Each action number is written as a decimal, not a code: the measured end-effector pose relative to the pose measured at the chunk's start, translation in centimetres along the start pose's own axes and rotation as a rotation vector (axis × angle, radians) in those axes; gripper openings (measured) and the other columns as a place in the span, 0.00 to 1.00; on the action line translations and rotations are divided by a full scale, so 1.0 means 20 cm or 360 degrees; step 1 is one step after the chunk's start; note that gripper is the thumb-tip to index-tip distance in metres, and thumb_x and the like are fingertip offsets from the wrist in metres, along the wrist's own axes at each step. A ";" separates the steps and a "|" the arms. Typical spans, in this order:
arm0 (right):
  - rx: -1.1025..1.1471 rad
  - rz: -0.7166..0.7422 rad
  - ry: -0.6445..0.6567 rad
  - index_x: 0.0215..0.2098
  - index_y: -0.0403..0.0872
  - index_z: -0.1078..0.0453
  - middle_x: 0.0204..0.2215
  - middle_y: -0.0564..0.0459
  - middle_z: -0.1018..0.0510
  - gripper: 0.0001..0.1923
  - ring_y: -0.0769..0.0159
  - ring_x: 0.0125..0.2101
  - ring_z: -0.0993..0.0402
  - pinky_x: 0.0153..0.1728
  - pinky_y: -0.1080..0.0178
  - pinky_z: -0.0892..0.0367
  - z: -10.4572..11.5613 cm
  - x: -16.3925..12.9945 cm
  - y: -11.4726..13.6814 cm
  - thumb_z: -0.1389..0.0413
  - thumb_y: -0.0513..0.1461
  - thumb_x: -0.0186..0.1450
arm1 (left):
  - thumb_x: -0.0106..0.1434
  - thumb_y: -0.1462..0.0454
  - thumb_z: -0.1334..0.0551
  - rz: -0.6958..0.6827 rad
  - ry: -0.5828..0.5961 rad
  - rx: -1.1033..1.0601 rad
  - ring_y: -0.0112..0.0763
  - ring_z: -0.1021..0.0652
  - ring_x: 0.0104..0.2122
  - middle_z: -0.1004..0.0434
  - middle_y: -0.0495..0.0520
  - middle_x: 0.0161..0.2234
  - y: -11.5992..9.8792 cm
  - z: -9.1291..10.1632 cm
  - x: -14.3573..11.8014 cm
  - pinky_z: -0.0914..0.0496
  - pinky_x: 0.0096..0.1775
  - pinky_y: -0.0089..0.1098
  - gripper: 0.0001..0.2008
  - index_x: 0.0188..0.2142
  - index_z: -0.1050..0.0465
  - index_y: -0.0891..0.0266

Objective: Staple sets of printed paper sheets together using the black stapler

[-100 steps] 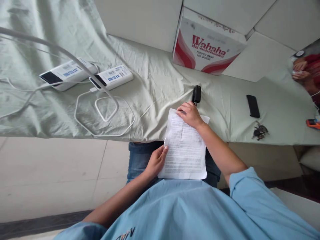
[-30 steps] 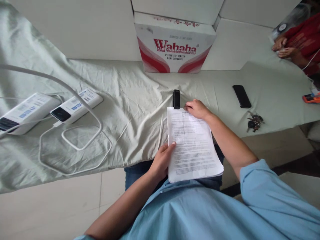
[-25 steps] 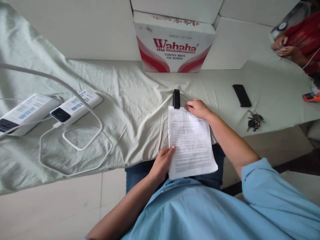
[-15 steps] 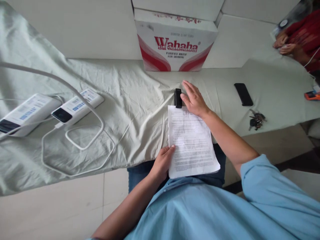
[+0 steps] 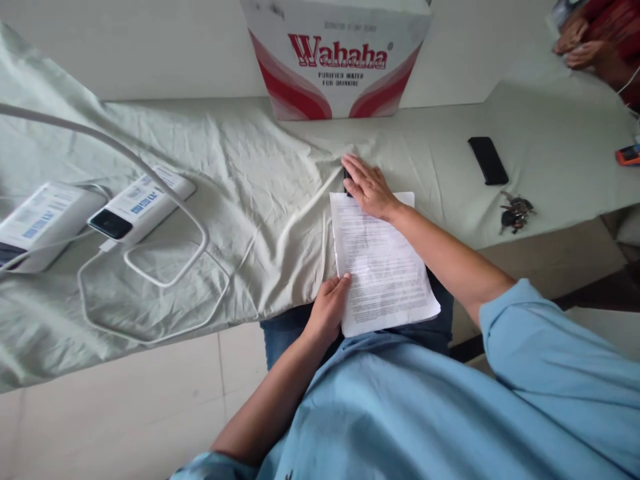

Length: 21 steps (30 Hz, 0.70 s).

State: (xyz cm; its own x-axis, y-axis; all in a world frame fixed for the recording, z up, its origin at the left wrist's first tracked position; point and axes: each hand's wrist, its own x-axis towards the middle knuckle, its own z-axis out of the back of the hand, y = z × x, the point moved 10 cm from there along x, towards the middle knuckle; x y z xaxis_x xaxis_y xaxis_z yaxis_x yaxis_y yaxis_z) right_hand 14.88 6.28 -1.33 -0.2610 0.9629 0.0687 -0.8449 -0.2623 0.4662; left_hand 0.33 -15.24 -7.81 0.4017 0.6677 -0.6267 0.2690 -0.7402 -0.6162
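A printed stack of paper sheets [image 5: 383, 267] lies partly on the cloth-covered table and partly over my lap. My left hand [image 5: 330, 303] pinches its left edge, thumb on top. At the top left edge of the sheets sits a small black stapler [image 5: 347, 175], mostly hidden by my right hand [image 5: 367, 183]. That hand lies flat over the stapler with its fingers stretched out. Whether the stapler's jaws are pressed down cannot be seen.
A Wahaha water carton [image 5: 340, 63] stands at the back. White power banks [image 5: 143, 203] and a looped white cable [image 5: 200, 237] lie on the left. To the right are a black phone [image 5: 489, 161] and keys [image 5: 517, 212]. Another person's hands [image 5: 577, 47] show at the far right.
My right hand has moved left onto the stapler, covering most of it. My left hand keeps its pinch on the sheets. The view has tilted slightly downward.
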 end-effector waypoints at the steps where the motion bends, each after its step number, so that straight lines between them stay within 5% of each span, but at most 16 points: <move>1: -0.0002 -0.0017 -0.0065 0.79 0.56 0.54 0.79 0.50 0.50 0.35 0.52 0.78 0.56 0.75 0.34 0.61 0.03 -0.01 0.00 0.68 0.57 0.79 | 0.53 0.43 0.25 0.0001 -0.0012 0.0025 0.55 0.14 0.45 0.13 0.63 0.36 0.00 0.02 -0.01 0.20 0.46 0.44 0.29 0.40 0.20 0.66; 4: -0.0010 -0.0079 -0.0403 0.78 0.51 0.52 0.78 0.46 0.46 0.38 0.56 0.77 0.52 0.76 0.45 0.53 0.19 -0.11 -0.05 0.71 0.58 0.78 | 0.53 0.43 0.25 0.0037 -0.0085 0.0079 0.54 0.14 0.43 0.14 0.62 0.34 0.02 0.11 -0.07 0.20 0.44 0.43 0.29 0.39 0.20 0.66; 7: -0.0071 -0.0263 -0.0687 0.77 0.47 0.48 0.74 0.39 0.39 0.40 0.56 0.74 0.45 0.73 0.49 0.44 0.32 -0.28 -0.26 0.73 0.58 0.78 | 0.53 0.44 0.23 0.0089 -0.0136 0.0055 0.51 0.14 0.40 0.14 0.61 0.34 0.08 0.22 -0.14 0.20 0.41 0.41 0.29 0.40 0.19 0.67; 13: -0.0377 -0.0604 -0.0636 0.72 0.43 0.38 0.70 0.34 0.32 0.36 0.45 0.70 0.37 0.70 0.40 0.42 0.33 -0.57 -0.68 0.66 0.55 0.78 | 0.53 0.45 0.22 0.0091 -0.0246 0.0027 0.48 0.14 0.38 0.14 0.59 0.32 0.19 0.38 -0.23 0.22 0.37 0.36 0.29 0.41 0.17 0.67; 17: -0.0502 -0.0589 -0.0553 0.68 0.47 0.32 0.69 0.38 0.30 0.31 0.46 0.69 0.35 0.70 0.38 0.44 0.28 -0.63 -0.66 0.62 0.53 0.78 | 0.49 0.43 0.21 0.0034 -0.0359 -0.0006 0.50 0.14 0.40 0.14 0.58 0.32 0.20 0.38 -0.25 0.23 0.37 0.36 0.30 0.39 0.17 0.66; 21: -0.0494 -0.0584 -0.0531 0.68 0.49 0.32 0.68 0.39 0.29 0.29 0.45 0.68 0.34 0.69 0.38 0.41 0.29 -0.62 -0.62 0.60 0.51 0.78 | 0.51 0.46 0.22 -0.0035 -0.0317 -0.0200 0.52 0.15 0.46 0.13 0.60 0.42 0.18 0.33 -0.25 0.21 0.44 0.40 0.30 0.45 0.18 0.64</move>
State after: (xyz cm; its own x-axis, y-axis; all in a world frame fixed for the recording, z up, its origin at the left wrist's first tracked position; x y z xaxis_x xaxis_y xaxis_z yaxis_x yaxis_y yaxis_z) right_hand 31.26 -1.96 -2.83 0.1933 0.9489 0.2493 -0.9626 0.1342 0.2353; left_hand -6.42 -20.72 -10.04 0.2173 0.6768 -0.7033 0.3876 -0.7212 -0.5742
